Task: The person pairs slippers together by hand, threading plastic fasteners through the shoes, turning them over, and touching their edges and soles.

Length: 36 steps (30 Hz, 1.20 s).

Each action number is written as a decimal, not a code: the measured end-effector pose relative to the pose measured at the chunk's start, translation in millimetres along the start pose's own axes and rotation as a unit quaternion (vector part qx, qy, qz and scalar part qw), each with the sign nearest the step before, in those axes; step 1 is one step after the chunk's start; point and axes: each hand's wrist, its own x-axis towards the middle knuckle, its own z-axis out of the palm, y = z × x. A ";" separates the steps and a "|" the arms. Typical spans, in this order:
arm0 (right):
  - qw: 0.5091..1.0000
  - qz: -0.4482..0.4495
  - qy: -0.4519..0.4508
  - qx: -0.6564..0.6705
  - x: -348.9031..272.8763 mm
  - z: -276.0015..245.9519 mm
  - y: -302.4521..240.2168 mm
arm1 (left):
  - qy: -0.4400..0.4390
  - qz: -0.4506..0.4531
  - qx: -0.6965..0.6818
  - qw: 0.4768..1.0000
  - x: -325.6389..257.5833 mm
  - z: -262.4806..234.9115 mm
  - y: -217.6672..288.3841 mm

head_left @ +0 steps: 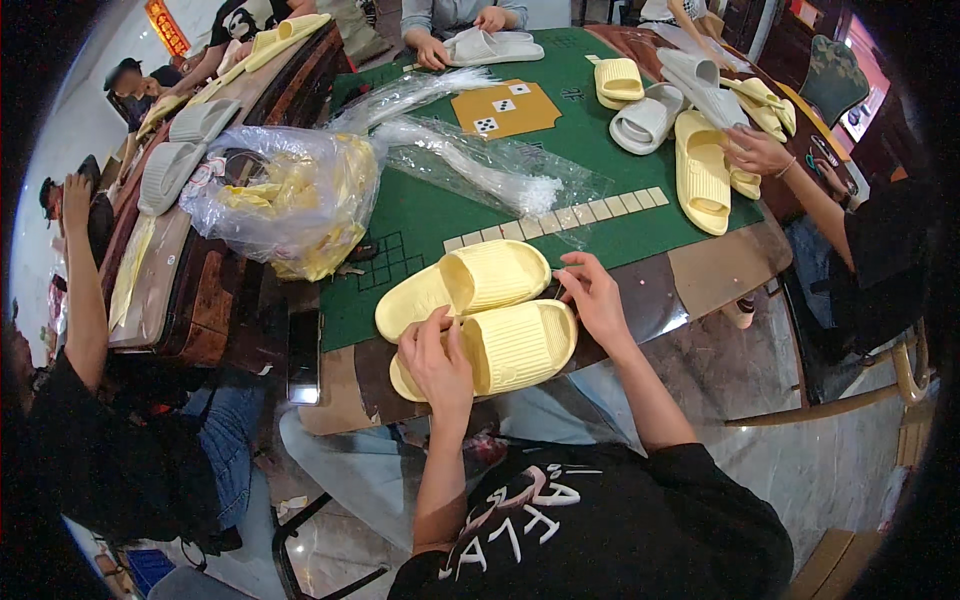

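Observation:
A pair of pale yellow slippers lies side by side in front of me at the table's near edge, toes to the right. My left hand (437,368) bends over the heel half of the near slipper (525,348), fingers and thumb closed about its inner edge. By the toe of the far slipper (500,275), my right hand (595,298) has its thumb and fingertips drawn together. Something thin seems to be between them, too small to make out.
Beyond the slippers lie a row of pale tiles (555,221) and clear plastic bags of white strips (480,172). A stuffed plastic bag (290,195) stands left, above a phone (303,357). Co-workers handle grey slippers (493,47) across the table and at right.

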 end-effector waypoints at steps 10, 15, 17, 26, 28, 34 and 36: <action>0.997 -0.075 0.012 0.000 -2.2 0.8 1.7 | 0.013 0.078 0.049 0.996 -1.7 3.6 -7.5; 0.994 -0.107 -0.011 -0.026 -16.6 7.1 1.5 | 0.002 0.049 0.001 0.999 1.8 -1.0 -0.3; 0.976 -0.174 0.015 -0.134 -19.8 10.3 -1.9 | 0.012 -0.015 -0.118 0.993 1.7 2.0 -8.0; 0.962 -0.205 0.048 -0.173 -22.3 18.1 6.3 | 0.129 -0.101 -0.233 0.959 -0.8 -0.2 -14.3; 0.957 -0.221 0.049 -0.182 -23.3 20.0 2.5 | 0.137 -0.106 -0.249 0.953 -1.9 -0.8 -15.1; 0.949 -0.237 0.025 -0.205 -20.0 21.0 0.6 | 0.160 -0.117 -0.292 0.936 -1.0 -3.1 -13.3; 0.942 -0.266 0.005 -0.206 -18.9 23.0 -1.1 | 0.152 -0.125 -0.297 0.935 -0.8 -4.4 -8.6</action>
